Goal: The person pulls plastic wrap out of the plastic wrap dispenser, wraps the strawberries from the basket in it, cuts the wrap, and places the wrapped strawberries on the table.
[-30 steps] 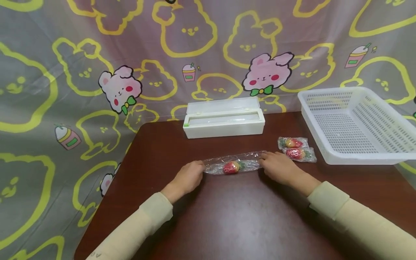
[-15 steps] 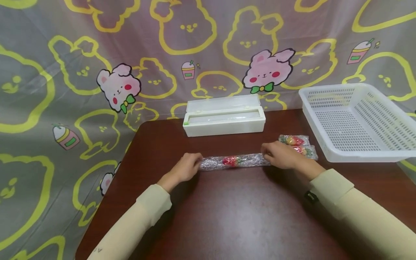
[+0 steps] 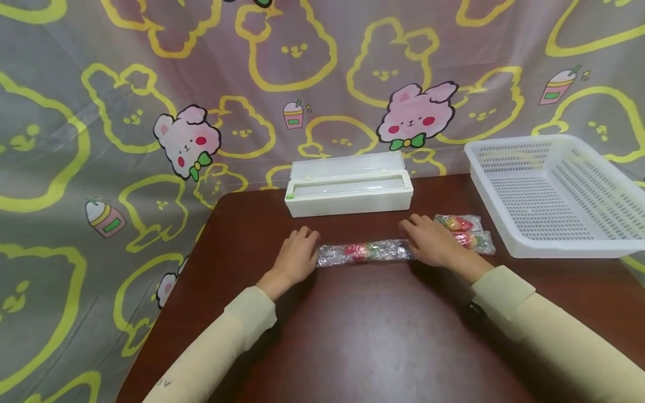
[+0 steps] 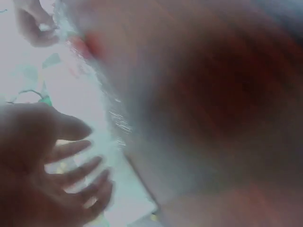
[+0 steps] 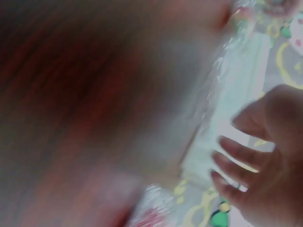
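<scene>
A red fruit [image 3: 356, 252], strawberry-like with a yellowish part and green top, lies inside a narrow strip of clear plastic wrap [image 3: 335, 255] on the table. My left hand [image 3: 297, 254] is at the strip's left end and my right hand [image 3: 428, 240] at its right end. In the left wrist view the thumb and fingers [image 4: 75, 175] are spread apart beside the wrap. The right wrist view likewise shows separated fingers [image 5: 239, 161] with nothing between them. Both wrist views are blurred, so any light contact with the film is hard to tell.
A white wrap dispenser box [image 3: 350, 202] with its lid raised stands behind the strip. Two similar wrapped fruits [image 3: 458, 224] lie beyond my right hand. A white perforated basket [image 3: 544, 246] is at the back right. A patterned curtain [image 3: 342, 67] hangs behind the dark table [image 3: 363, 336].
The loose film around the fruit has narrowed into a crinkled strip. Both hands gripped its ends earlier; now their fingers have loosened, and the hands sit slightly closer together at the ends.
</scene>
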The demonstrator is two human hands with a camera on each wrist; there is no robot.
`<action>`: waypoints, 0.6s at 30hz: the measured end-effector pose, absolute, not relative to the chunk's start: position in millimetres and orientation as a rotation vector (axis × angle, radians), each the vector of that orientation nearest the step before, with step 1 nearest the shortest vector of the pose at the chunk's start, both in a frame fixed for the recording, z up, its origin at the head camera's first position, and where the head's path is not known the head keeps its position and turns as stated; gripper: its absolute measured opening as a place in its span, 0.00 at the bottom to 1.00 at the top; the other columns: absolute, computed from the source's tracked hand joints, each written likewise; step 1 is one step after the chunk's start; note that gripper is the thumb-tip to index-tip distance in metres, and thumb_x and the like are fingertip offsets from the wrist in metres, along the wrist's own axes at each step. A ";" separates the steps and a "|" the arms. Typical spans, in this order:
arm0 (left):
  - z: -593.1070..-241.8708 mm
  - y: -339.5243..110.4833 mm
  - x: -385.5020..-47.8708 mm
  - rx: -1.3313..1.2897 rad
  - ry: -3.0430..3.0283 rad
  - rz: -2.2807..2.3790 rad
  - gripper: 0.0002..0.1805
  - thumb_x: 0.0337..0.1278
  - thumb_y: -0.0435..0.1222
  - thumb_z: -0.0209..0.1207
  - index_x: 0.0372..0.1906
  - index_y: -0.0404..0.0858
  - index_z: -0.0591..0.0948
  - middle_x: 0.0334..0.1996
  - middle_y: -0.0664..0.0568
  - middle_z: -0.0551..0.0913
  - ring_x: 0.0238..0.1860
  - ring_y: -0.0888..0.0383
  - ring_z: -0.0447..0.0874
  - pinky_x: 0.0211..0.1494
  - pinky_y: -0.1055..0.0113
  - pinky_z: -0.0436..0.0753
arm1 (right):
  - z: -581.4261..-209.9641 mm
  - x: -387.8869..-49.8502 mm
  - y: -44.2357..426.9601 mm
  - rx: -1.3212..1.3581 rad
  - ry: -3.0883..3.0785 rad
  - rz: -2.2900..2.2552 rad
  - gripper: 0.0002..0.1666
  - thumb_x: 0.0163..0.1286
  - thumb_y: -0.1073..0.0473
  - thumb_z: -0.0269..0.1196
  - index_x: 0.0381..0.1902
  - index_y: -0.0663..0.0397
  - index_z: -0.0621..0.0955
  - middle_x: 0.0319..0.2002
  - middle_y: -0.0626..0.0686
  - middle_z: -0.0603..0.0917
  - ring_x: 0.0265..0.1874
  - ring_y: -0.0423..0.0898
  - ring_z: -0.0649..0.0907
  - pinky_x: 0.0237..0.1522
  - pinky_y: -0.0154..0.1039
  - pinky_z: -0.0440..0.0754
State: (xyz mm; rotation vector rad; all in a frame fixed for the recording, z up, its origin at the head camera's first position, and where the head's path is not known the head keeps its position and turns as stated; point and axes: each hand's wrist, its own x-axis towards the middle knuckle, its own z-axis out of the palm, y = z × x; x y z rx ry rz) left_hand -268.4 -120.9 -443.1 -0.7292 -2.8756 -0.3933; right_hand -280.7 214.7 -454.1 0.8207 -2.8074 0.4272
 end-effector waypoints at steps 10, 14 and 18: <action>-446.9 -100.3 -277.4 -0.969 -2.995 -0.636 0.08 0.66 0.25 0.54 0.38 0.34 0.83 0.33 0.49 0.82 0.36 0.55 0.78 0.44 0.60 0.81 | -458.7 -278.5 177.0 1.112 -2.844 0.881 0.10 0.66 0.74 0.56 0.40 0.61 0.83 0.34 0.52 0.85 0.37 0.46 0.83 0.44 0.49 0.83; -450.5 -114.1 -276.7 -0.908 -3.009 -0.683 0.10 0.64 0.23 0.52 0.37 0.34 0.83 0.35 0.47 0.84 0.38 0.53 0.79 0.47 0.57 0.81 | -460.3 -284.3 188.7 0.972 -2.959 0.880 0.11 0.63 0.73 0.56 0.35 0.59 0.83 0.30 0.50 0.84 0.34 0.47 0.82 0.41 0.47 0.82; -448.9 -131.6 -274.7 -0.865 -3.016 -0.683 0.11 0.65 0.23 0.51 0.37 0.34 0.84 0.36 0.46 0.84 0.39 0.52 0.78 0.48 0.56 0.80 | -452.3 -288.3 200.0 0.890 -3.008 0.854 0.12 0.59 0.72 0.54 0.32 0.58 0.84 0.27 0.50 0.83 0.31 0.48 0.81 0.38 0.47 0.80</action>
